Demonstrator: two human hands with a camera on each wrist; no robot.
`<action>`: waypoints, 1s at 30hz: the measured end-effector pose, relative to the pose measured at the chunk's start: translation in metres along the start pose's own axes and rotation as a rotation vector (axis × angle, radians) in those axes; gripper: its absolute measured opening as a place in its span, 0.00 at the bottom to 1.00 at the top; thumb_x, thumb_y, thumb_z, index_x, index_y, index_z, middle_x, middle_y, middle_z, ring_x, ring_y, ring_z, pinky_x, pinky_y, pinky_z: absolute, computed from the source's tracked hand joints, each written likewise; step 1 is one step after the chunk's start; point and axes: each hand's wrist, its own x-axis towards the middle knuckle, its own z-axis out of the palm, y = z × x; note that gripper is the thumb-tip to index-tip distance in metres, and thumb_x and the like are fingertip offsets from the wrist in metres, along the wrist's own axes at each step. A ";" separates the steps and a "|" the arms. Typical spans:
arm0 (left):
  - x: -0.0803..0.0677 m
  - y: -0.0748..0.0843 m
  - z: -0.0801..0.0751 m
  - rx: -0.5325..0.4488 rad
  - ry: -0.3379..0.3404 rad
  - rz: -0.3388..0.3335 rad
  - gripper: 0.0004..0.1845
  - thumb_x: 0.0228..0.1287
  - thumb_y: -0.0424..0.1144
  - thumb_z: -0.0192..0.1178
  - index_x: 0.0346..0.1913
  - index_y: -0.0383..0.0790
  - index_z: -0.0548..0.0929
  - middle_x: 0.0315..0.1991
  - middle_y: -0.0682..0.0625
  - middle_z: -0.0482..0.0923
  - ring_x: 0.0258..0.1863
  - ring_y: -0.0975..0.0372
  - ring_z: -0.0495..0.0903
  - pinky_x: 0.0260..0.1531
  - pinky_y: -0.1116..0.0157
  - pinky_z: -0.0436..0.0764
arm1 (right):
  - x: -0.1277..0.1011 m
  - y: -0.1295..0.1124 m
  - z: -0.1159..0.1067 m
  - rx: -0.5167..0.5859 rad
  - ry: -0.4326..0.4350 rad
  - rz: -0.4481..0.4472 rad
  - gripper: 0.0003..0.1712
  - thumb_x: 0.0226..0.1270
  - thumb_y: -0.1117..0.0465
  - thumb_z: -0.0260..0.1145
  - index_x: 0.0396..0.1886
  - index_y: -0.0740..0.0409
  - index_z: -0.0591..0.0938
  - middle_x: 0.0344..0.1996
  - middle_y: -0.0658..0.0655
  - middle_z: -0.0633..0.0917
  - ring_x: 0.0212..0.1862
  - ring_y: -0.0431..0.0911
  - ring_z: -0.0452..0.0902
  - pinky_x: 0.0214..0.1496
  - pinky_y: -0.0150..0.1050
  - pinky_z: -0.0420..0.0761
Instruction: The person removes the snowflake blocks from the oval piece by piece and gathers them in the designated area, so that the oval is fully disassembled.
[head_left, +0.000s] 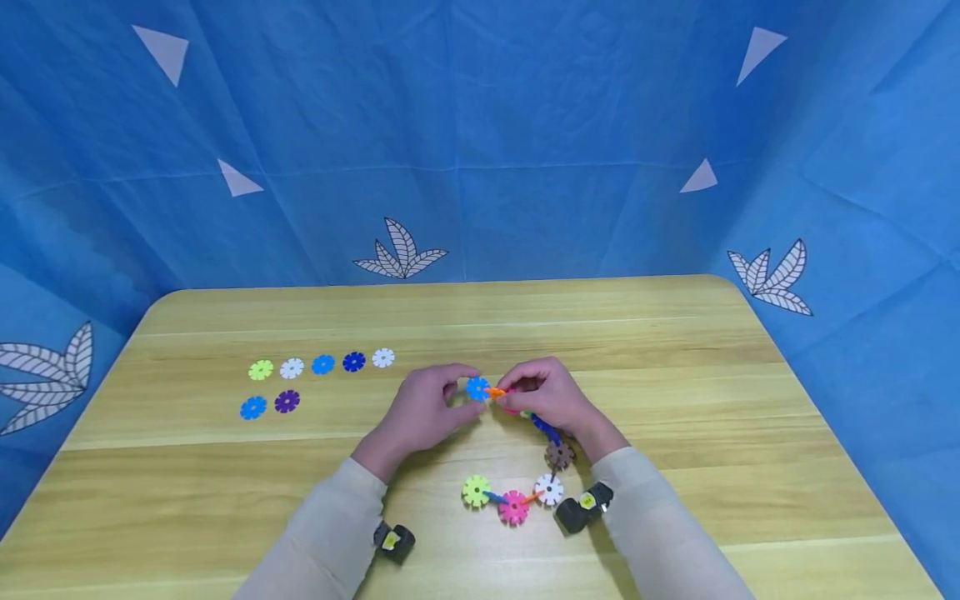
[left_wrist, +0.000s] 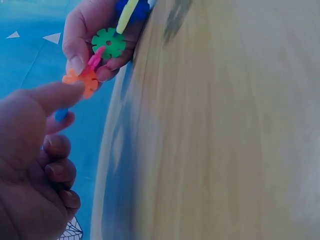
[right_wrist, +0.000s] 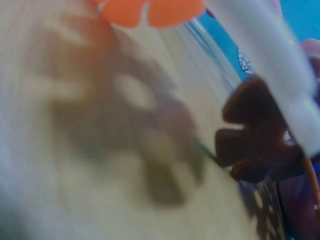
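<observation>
My left hand (head_left: 427, 408) pinches a light blue notched building disc (head_left: 477, 388) between thumb and index finger. It joins an orange disc (head_left: 495, 392), which my right hand (head_left: 551, 396) grips by its far side. From there a chain of slotted discs runs under the right hand: pink, green (left_wrist: 108, 43), yellow and dark blue (head_left: 546, 429). Past these come a brown disc (head_left: 559, 455), a white one (head_left: 549, 490), a pink one (head_left: 513, 507) and a lime end disc (head_left: 476, 492). Right fingers partly cover the chain's held part.
Loose discs lie on the wooden table (head_left: 187, 492) at the left: a back row including a lime one (head_left: 261, 370) and a white one (head_left: 383, 357), with a blue (head_left: 253, 407) and a purple (head_left: 287, 402) in front. A blue curtain (head_left: 450, 125) hangs behind.
</observation>
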 end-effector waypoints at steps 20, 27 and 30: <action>-0.004 0.000 0.008 -0.063 0.094 -0.004 0.19 0.50 0.45 0.72 0.45 0.41 0.85 0.15 0.54 0.58 0.14 0.64 0.57 0.17 0.68 0.59 | 0.000 -0.024 0.009 -0.036 0.002 0.071 0.04 0.55 0.77 0.65 0.31 0.74 0.83 0.24 0.66 0.83 0.25 0.60 0.78 0.30 0.50 0.79; -0.007 -0.001 0.006 -0.075 0.116 -0.007 0.18 0.49 0.45 0.73 0.43 0.42 0.85 0.16 0.53 0.59 0.16 0.63 0.59 0.18 0.68 0.61 | 0.000 -0.028 0.012 -0.083 0.003 0.070 0.03 0.54 0.76 0.67 0.30 0.73 0.84 0.23 0.63 0.84 0.24 0.55 0.78 0.27 0.48 0.79; -0.010 -0.005 0.001 -0.121 0.135 -0.041 0.17 0.50 0.42 0.72 0.44 0.41 0.84 0.16 0.53 0.60 0.16 0.62 0.60 0.20 0.68 0.65 | 0.000 -0.029 0.012 -0.084 0.011 0.090 0.03 0.54 0.75 0.67 0.30 0.72 0.84 0.24 0.62 0.84 0.25 0.56 0.78 0.29 0.48 0.79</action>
